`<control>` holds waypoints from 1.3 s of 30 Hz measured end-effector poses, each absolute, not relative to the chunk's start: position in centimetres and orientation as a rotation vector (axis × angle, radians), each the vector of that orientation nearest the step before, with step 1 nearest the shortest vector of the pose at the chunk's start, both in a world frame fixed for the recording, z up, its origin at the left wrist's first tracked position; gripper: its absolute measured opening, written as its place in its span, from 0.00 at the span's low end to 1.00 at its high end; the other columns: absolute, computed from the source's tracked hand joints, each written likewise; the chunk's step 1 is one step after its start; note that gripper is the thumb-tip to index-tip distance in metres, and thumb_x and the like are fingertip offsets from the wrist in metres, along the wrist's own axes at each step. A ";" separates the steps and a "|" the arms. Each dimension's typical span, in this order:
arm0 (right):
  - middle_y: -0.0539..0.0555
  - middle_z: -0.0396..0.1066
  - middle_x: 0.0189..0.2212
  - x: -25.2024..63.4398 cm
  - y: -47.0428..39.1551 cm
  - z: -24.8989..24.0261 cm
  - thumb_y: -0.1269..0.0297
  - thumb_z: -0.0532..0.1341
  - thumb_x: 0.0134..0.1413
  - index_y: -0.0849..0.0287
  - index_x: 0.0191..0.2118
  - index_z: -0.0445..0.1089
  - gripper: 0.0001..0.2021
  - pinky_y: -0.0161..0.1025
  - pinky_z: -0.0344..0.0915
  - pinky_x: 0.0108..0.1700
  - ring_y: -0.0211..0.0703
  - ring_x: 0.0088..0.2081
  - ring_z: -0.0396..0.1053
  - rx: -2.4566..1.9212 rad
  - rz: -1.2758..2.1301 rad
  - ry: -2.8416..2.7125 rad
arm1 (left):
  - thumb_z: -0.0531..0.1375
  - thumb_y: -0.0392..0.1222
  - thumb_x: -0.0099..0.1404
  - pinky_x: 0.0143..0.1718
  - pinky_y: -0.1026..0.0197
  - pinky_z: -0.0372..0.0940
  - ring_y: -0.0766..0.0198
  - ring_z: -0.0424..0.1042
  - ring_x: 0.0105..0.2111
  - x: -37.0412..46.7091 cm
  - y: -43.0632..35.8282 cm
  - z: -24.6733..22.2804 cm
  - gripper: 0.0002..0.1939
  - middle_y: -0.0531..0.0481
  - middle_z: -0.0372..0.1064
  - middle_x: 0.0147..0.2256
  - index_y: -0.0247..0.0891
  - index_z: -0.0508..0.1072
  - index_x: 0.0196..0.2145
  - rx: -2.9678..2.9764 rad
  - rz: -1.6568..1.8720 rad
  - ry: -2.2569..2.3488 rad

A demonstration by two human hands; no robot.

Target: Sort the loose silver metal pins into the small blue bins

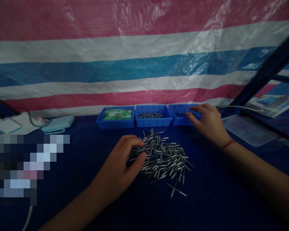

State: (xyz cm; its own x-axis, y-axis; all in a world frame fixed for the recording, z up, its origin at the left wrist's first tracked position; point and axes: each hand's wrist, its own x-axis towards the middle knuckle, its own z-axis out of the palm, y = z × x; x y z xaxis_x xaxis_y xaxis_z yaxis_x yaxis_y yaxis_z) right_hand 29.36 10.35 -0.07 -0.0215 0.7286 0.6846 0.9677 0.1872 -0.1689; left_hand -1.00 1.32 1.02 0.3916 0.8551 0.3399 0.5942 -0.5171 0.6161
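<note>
A loose pile of silver blind rivets lies on the dark blue tabletop. My left hand is at the pile's left edge, thumb and curved forefinger apart, with no rivet visibly gripped. Over the right blue bin is my right hand, its thumb and fingers parted above a few rivets inside. The middle blue bin holds many rivets. In the left blue bin are green-and-clear plastic packets.
A translucent plastic lid lies right of the bins. At the far left are a light blue case and white items with cables. A striped tarpaulin hangs behind the bins, and a dark frame bar slants at the right.
</note>
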 end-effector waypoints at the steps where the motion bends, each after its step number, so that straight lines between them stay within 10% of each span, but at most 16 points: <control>1: 0.60 0.71 0.36 29.3 10.2 -0.2 0.60 0.58 0.53 0.59 0.39 0.73 0.12 0.52 0.64 0.40 0.55 0.39 0.68 -1.593 -0.434 -1.815 | 0.52 0.41 0.65 0.43 0.54 0.64 0.59 0.65 0.43 -1.4 1.8 1.1 0.08 0.48 0.61 0.46 0.43 0.66 0.42 2.287 0.891 1.275; 15: 0.58 0.70 0.37 25.0 5.9 1.1 0.64 0.56 0.55 0.58 0.38 0.70 0.08 0.51 0.63 0.45 0.51 0.41 0.67 -1.279 -0.159 -2.066 | 0.56 0.54 0.62 0.49 0.50 0.61 0.56 0.66 0.45 -5.6 5.0 1.0 0.15 0.47 0.62 0.46 0.40 0.72 0.34 2.424 0.284 1.318; 39: 0.60 0.68 0.41 22.7 4.0 -0.1 0.68 0.56 0.56 0.63 0.40 0.71 0.09 0.45 0.64 0.47 0.47 0.44 0.65 -0.996 0.032 -2.381 | 0.56 0.42 0.62 0.46 0.51 0.60 0.58 0.64 0.42 -3.3 3.9 0.0 0.07 0.47 0.63 0.42 0.37 0.69 0.33 2.430 0.346 1.299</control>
State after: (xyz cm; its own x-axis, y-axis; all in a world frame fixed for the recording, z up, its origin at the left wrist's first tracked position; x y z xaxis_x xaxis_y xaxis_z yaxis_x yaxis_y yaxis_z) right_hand 22.71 4.00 -0.11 -0.5717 0.6641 0.4818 0.6510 0.7246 -0.2262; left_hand -3.30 3.94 -0.05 0.5466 0.8362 0.0439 0.7473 -0.5108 0.4250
